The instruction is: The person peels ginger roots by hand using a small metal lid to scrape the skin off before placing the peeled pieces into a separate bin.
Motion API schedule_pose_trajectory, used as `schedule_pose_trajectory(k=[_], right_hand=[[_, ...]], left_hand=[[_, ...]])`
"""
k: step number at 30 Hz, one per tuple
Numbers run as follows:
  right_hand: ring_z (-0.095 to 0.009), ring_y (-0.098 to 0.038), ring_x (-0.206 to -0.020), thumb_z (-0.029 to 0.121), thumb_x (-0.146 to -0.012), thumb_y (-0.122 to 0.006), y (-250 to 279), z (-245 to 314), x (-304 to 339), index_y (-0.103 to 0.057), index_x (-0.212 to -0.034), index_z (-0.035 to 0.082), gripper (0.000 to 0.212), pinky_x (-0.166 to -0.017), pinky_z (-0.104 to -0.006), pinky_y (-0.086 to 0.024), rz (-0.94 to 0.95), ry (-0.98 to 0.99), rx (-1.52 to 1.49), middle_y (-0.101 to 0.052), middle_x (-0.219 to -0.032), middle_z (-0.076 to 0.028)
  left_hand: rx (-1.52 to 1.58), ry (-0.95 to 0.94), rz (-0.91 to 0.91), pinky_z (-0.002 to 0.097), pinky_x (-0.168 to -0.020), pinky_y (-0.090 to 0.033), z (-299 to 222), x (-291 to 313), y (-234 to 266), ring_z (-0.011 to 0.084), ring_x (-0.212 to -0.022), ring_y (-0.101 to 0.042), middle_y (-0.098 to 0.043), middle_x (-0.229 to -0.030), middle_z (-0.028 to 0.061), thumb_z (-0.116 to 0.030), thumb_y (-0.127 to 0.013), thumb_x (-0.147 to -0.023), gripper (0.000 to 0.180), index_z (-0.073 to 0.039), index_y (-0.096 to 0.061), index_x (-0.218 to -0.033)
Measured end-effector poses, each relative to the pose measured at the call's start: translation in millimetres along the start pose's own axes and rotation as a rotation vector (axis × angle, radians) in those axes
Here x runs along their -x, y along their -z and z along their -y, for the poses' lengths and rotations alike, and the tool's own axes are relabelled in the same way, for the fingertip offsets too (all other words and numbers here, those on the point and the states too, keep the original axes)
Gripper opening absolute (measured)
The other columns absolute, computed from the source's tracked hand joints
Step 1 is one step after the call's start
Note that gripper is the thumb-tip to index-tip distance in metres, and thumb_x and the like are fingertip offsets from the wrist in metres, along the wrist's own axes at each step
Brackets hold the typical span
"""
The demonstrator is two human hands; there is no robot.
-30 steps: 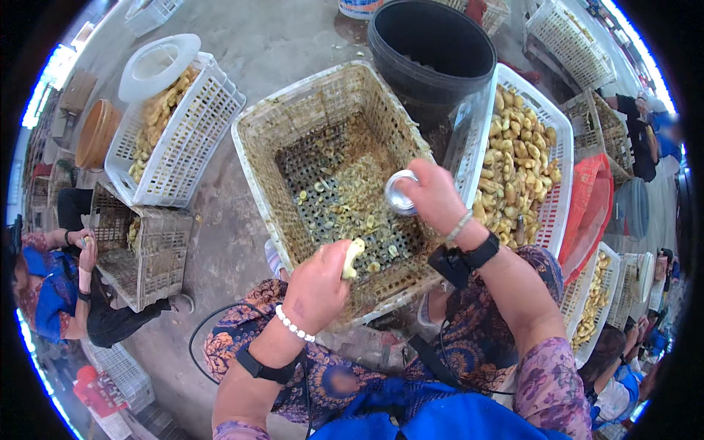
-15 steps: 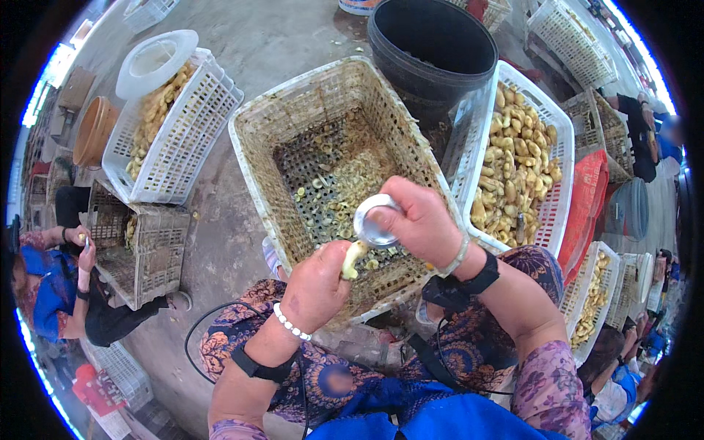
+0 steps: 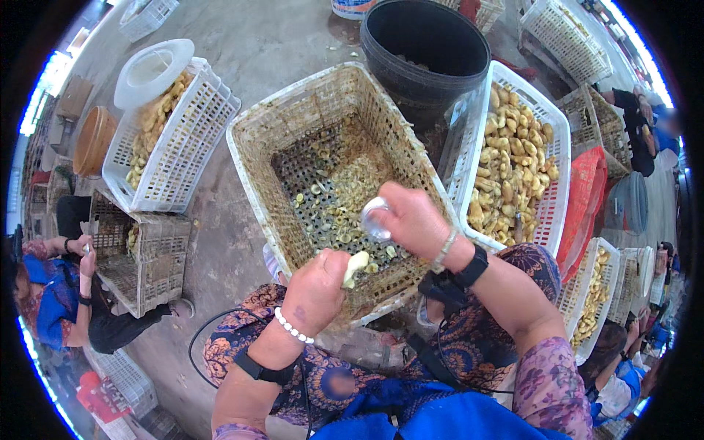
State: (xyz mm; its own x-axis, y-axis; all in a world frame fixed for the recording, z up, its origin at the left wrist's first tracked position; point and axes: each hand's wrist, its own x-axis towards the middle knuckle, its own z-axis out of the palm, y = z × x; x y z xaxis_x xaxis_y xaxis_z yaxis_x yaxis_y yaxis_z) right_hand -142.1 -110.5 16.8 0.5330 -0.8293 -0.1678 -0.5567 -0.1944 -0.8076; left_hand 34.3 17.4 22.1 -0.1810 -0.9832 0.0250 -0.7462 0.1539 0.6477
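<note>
My left hand is closed round a pale yellow, peeled-looking piece of ginger, whose end sticks out past the thumb. In my right hand is a round, silvery metal ring-shaped tool, gripped with the thumb across it. A small gap separates tool and ginger. Both hands hover over the near part of a dirty, open plastic crate. Peelings and small pale scraps lie on its perforated bottom.
A white crate of ginger stands to the right, beside a black bucket. Another ginger-filled crate with a white plastic ring on it is at left. A co-worker sits at far left. A black cable loops by my knee.
My right hand has drawn the metal tool slightly away from the ginger and tilted it. More of the ginger piece shows above my left hand. The view has shifted slightly.
</note>
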Motion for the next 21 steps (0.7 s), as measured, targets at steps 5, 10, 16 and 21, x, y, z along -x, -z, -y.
schedule_pose_trajectory(k=[5, 10, 16, 21], right_hand=[[-0.028, -0.059, -0.066, 0.017, -0.084, -0.063, 9, -4, -5, -0.055, -0.082, -0.001, 0.02, -0.061, -0.0365, -0.047, -0.089, 0.034, -0.145, -0.06, -0.073, -0.018], [-0.008, -0.051, -0.068, 0.017, -0.087, -0.063, 11, -5, -4, -0.058, -0.084, 0.001, 0.017, -0.06, -0.0265, -0.043, -0.089, -0.056, -0.323, -0.056, -0.072, -0.001], [0.0, -0.042, -0.057, 0.021, -0.093, -0.059, 12, -1, -1, -0.056, -0.086, 0.007, 0.015, -0.047, -0.018, -0.032, 0.051, -0.139, -0.689, -0.051, -0.07, 0.007], [0.0, -0.046, -0.057, 0.024, -0.094, -0.058, 10, 6, 5, -0.058, -0.091, 0.008, 0.016, -0.045, -0.0165, -0.035, 0.193, -0.193, -0.805, -0.054, -0.071, 0.007]], left_hand=[[-0.015, -0.019, -0.032, 0.0407, -0.063, -0.047, 6, -3, -1, 0.0363, -0.074, -0.056, -0.054, -0.082, 0.0139, 0.002, -0.062, -0.07, 0.031, -0.006, -0.053, -0.098], [0.225, 0.076, 0.018, 0.0434, -0.077, -0.044, -12, -5, 14, 0.038, -0.088, -0.05, -0.046, -0.096, 0.0188, -0.01, -0.064, -0.079, 0.036, 0.0, -0.047, -0.11], [0.299, -0.04, -0.065, 0.0388, -0.077, -0.043, 0, -8, 8, 0.0339, -0.087, -0.049, -0.048, -0.092, 0.0159, -0.007, -0.066, -0.076, 0.037, -0.001, -0.05, -0.109], [0.328, 0.032, -0.104, 0.0348, -0.077, -0.047, -2, -11, 10, 0.0301, -0.089, -0.054, -0.053, -0.095, 0.0141, -0.003, -0.067, -0.072, 0.038, -0.003, -0.053, -0.107]])
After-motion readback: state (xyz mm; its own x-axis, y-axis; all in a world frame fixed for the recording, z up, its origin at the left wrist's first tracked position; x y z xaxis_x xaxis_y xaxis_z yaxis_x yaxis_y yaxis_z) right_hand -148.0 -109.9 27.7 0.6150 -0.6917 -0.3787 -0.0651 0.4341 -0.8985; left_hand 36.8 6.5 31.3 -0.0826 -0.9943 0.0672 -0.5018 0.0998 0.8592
